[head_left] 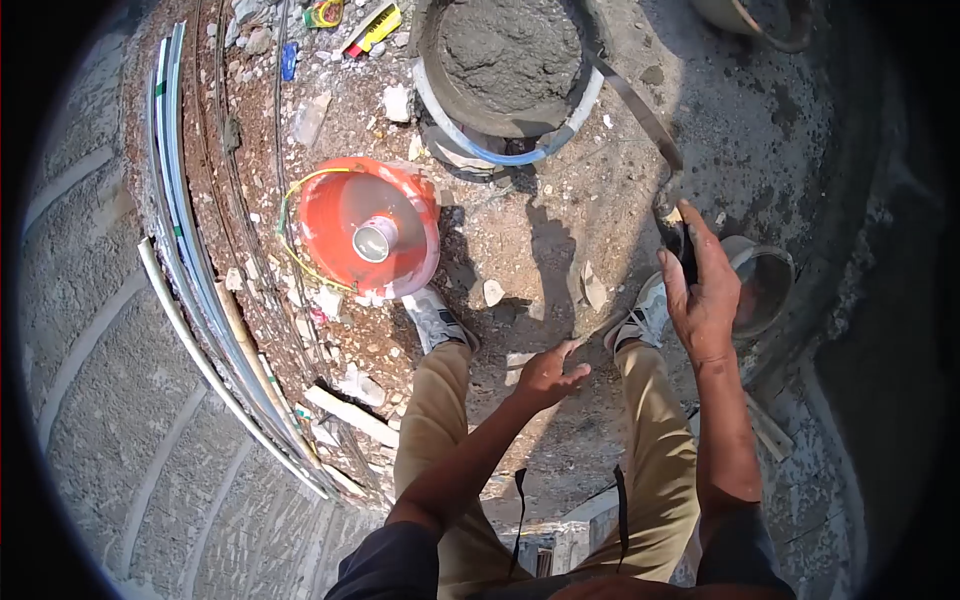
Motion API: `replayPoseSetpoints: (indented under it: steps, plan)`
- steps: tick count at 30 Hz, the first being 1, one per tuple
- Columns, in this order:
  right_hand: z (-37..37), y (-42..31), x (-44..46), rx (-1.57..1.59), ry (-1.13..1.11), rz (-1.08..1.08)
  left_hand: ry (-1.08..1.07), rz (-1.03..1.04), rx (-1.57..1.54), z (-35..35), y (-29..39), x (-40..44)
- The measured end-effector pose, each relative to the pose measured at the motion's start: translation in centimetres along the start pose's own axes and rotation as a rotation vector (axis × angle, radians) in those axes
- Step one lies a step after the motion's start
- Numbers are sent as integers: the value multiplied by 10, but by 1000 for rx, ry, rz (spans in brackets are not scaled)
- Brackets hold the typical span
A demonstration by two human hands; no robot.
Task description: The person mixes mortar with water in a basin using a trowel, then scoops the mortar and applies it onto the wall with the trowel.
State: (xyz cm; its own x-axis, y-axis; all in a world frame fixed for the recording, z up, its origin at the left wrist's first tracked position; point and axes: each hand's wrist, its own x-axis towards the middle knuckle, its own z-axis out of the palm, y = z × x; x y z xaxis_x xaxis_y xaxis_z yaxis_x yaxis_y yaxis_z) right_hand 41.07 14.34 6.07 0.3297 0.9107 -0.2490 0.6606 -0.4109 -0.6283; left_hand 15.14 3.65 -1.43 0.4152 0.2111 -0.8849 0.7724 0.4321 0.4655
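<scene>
My right hand (705,295) is wrapped loosely round the dark handle of a trowel (640,115). Its long, narrow metal blade points up and left, with the tip at the rim of a bucket (432,92) of grey mortar (510,50). My left hand (548,378) hangs in front of my legs, thumb and fingers apart, with nothing clearly in it. Left of centre stands an orange bucket (322,215) with a yellow-green handle, holding murky water and a pale cylindrical container (373,240).
Long pipes or strips (175,200) curve along the left beside rods. A round container (770,290) stands right of my right hand; another bucket (745,18) is at the top right. Stones, a yellow packet (372,30) and a piece of wood (350,415) lie on the rough ground.
</scene>
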Motion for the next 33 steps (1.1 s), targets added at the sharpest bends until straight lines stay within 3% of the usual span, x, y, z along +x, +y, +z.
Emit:
replayPoseSetpoints:
  steps: [3, 6, 13, 16, 17, 20, 22, 25, 27, 30, 33]
  plan:
    - [64, -36, 79, -62, 63, -178, 79, 80, -112, -10, -5, 1]
    - [96, -42, 122, -225, -104, -144, 135, 158, -258, -18, 1, -10]
    - [93, -61, 124, -268, -248, -13, 58, 66, -249, -38, 4, -21]
    - [82, -57, 112, -17, 31, -27, 96, 91, -294, -41, 4, -17]
    - [75, -52, 116, -22, 14, 45, 115, 112, -333, -42, 1, -17]
    - [84, -30, 146, -264, 10, 30, 97, 104, -361, -52, -5, -21]
    - [112, -27, 136, -361, -122, -76, 146, 72, -389, -56, -3, -23]
    - [92, -35, 123, -417, -212, -119, 121, 36, -318, -59, -8, -15]
    - [65, -22, 104, -419, -208, -160, 178, 45, -429, -44, -10, -10]
    - [5, -4, 56, -236, -228, -17, 149, 33, -501, -18, -24, 7]
    - [-28, 77, -21, 38, 149, 47, 59, -59, -502, 23, 10, 22]
